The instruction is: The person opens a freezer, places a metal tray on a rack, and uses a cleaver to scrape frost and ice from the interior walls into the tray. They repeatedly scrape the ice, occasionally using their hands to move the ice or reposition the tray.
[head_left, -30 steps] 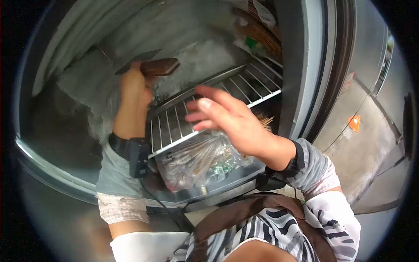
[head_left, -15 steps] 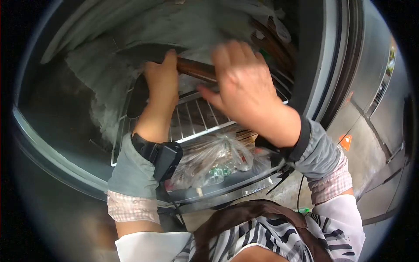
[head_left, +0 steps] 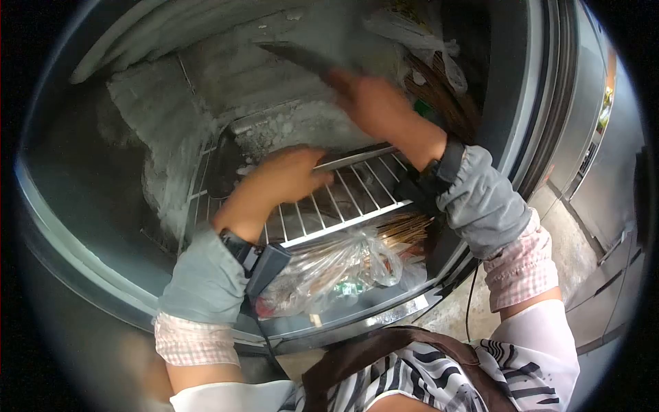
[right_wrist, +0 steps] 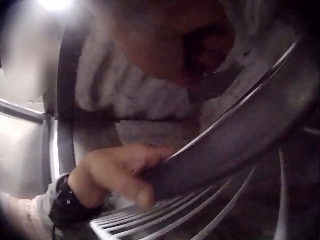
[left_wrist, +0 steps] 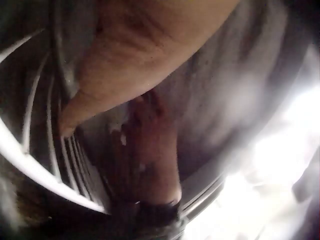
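In the head view my right hand (head_left: 388, 113) holds a kitchen knife (head_left: 295, 56) by its handle. Its dark blade points up and left over the frosted freezer interior. My left hand (head_left: 285, 180) is lower, at the rim of a metal tray (head_left: 223, 168) on a white wire rack (head_left: 343, 218). From the right wrist camera, the left hand (right_wrist: 117, 172) pinches that rim, thumb on the near side and fingers behind. Crushed ice (head_left: 274, 134) lies behind the tray rim.
Thick frost (head_left: 151, 103) coats the freezer walls. Below the rack is a clear plastic bag (head_left: 343, 264) with thin sticks beside it. More bagged sticks (head_left: 456, 93) stand at the back right. The freezer's door frame (head_left: 542, 89) runs along the right.
The knife was in my left hand and is now in my right, raised toward the back. My left hand has come down to the tray rim.
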A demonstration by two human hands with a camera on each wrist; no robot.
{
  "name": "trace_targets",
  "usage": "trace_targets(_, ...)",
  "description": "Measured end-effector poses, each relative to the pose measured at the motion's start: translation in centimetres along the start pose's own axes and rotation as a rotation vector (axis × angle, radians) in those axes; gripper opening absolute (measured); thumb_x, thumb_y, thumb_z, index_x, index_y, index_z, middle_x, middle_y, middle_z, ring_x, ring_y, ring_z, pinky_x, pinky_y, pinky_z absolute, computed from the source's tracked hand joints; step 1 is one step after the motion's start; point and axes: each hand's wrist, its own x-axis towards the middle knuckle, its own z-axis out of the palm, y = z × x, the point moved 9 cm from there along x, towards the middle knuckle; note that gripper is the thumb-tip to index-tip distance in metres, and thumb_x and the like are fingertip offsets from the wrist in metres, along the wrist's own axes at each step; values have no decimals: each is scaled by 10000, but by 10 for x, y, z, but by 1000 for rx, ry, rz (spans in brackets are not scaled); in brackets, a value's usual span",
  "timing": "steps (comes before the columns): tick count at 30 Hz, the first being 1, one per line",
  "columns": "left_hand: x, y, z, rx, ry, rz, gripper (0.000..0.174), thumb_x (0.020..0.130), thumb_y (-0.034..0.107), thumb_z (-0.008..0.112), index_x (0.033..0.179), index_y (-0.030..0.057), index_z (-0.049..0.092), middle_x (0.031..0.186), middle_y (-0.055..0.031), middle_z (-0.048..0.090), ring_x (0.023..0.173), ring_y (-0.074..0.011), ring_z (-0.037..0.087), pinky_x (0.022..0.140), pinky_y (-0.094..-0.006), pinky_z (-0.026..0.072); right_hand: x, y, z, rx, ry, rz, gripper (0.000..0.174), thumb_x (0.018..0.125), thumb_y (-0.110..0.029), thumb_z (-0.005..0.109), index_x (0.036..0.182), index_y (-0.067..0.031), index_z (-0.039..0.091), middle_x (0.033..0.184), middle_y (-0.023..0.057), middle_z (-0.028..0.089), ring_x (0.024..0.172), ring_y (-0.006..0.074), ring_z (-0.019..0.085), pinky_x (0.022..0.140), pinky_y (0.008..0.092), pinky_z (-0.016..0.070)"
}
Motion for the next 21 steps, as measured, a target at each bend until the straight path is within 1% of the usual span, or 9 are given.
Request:
trace_targets(4,39,-25,6,228,42,-50,389,831,318,586,1089,27,592,1051,-206,612,991,-358,582,847,-449,451,31,24,23,-54,-57,32,308,840,-226,557,1120,-101,584,886,198,643,803,385,624,700,496,500)
trace_targets(7,72,-63,3,305,71,-75,403,880,378,514,1062,28,596,957,-222,628,905,-388,604,802,-480,456,46,19,21,-167,87,-87,277,848,-245,542,1083,-116,611,877,182,647,787,380,627,684,498,503)
trace_targets(9,87,-82,-3,308,139,-6,447,891,439,479,1071,50,606,951,-215,630,902,-384,606,805,-483,457,54,22,26,-259,18,-10,329,902,-287,446,1199,-188,548,988,141,640,859,353,618,762,459,487)
trace_targets(10,91,-90,-2,318,153,-7,447,891,439,479,1071,50,606,951,-215,630,902,-384,606,805,-483,457,57,20,28,-261,32,-18,329,902,-287,446,1199,-188,548,988,141,640,859,353,618,762,459,487)
trace_targets(12,95,-107,0,299,116,-152,367,875,396,515,989,74,650,1019,-146,635,974,-343,588,830,-441,455,65,30,31,-313,82,67,314,882,-277,482,1169,-187,574,979,141,642,821,349,627,725,455,499)
trace_targets(13,101,-108,0,304,123,-143,367,875,396,515,989,74,650,1019,-146,635,974,-343,588,830,-441,455,68,35,34,-320,92,69,314,882,-277,482,1169,-187,574,979,141,642,821,349,627,725,455,499)
trace_targets(15,106,-114,5,250,53,-170,381,869,408,527,988,71,656,1017,-157,634,990,-336,583,843,-430,451,74,32,41,-290,110,60,326,858,-249,514,1171,-166,559,811,183,651,728,366,641,649,492,508)
trace_targets(19,124,-109,11,310,10,-111,507,893,492,466,944,26,660,925,-211,633,884,-370,604,801,-464,460,85,37,59,-270,152,97,285,839,-244,543,1109,-169,599,859,199,640,795,347,631,663,470,502)
trace_targets(21,129,-108,14,251,41,-79,516,872,506,494,887,21,670,902,-210,633,880,-373,603,795,-460,463,88,51,108,-522,-144,20,280,846,-248,534,1102,-152,592,814,221,630,762,356,629,643,481,495)
